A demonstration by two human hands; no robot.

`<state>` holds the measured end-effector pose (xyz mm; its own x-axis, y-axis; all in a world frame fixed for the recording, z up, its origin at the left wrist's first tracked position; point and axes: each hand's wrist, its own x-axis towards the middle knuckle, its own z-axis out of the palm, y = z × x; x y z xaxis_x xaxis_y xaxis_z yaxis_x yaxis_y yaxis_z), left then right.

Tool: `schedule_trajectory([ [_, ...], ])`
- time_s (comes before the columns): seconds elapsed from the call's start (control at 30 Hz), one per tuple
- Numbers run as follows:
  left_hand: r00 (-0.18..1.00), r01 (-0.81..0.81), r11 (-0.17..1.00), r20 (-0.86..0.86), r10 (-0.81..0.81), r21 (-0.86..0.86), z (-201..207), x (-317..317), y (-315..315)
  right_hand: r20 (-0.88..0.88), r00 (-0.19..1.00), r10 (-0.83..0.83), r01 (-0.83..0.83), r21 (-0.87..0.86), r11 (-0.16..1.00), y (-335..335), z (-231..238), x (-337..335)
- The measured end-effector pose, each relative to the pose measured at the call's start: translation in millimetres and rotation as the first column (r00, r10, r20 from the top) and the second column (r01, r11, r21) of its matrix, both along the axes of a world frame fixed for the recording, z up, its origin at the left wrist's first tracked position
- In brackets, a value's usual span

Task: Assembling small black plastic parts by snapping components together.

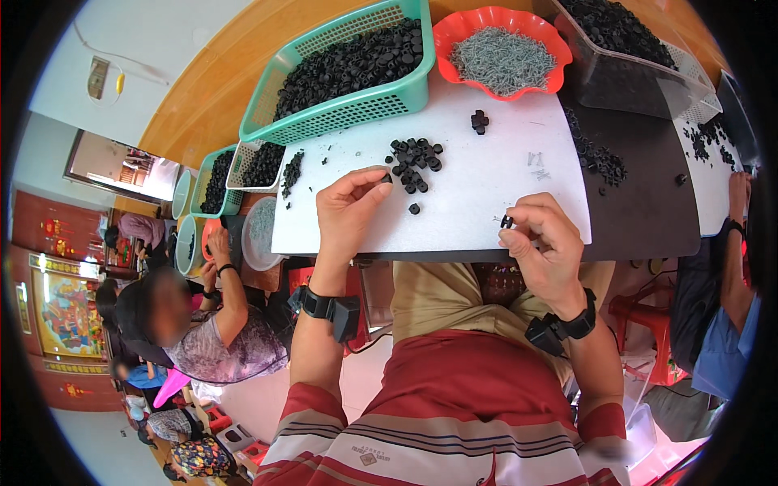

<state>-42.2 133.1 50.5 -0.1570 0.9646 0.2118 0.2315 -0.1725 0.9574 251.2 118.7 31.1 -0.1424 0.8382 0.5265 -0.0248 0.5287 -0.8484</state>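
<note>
Black part [507, 222] at right fingers [535, 215]: partly covered by them; detail too small to resolve. Dark piece [386, 178] at left fingers [361, 176]: mostly hidden, grip unclear. Clear bin [624, 81], beyond right fingers: cut off by top edge. Co-worker [223, 348], left of left fingers: face blurred.

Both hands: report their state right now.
Left hand: partly closed; whether it grips anything cannot be told.
Right hand: closed, holding a small black part.

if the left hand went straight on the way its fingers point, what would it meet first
Most likely the loose pile of small black pieces, just right of the left hand, though its height above the white sheet is unclear.
</note>
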Motion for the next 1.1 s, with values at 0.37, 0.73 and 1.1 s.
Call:
schedule_trajectory([
  [0.37, 0.791, 0.174, 0.984, 0.599, -0.124, -0.026, 5.8, 12.5, -19.3, -0.011, 1.0, -0.006, 0.006, -0.019, 1.0, -0.3, -1.7, -1.2],
  [0.73, 0.703, 0.211, 0.977, 0.697, -0.141, -0.016, 5.7, 27.2, -26.9, -0.035, 0.999, -0.001, 0.0, -0.044, 0.999, -0.8, -1.1, -1.9],
  [1.1, 0.608, 0.27, 0.963, 0.78, -0.15, -0.026, 2.5, 34.3, -32.2, -0.031, 0.999, 0.024, -0.026, -0.044, 0.999, -1.5, 4.8, -0.8],
])
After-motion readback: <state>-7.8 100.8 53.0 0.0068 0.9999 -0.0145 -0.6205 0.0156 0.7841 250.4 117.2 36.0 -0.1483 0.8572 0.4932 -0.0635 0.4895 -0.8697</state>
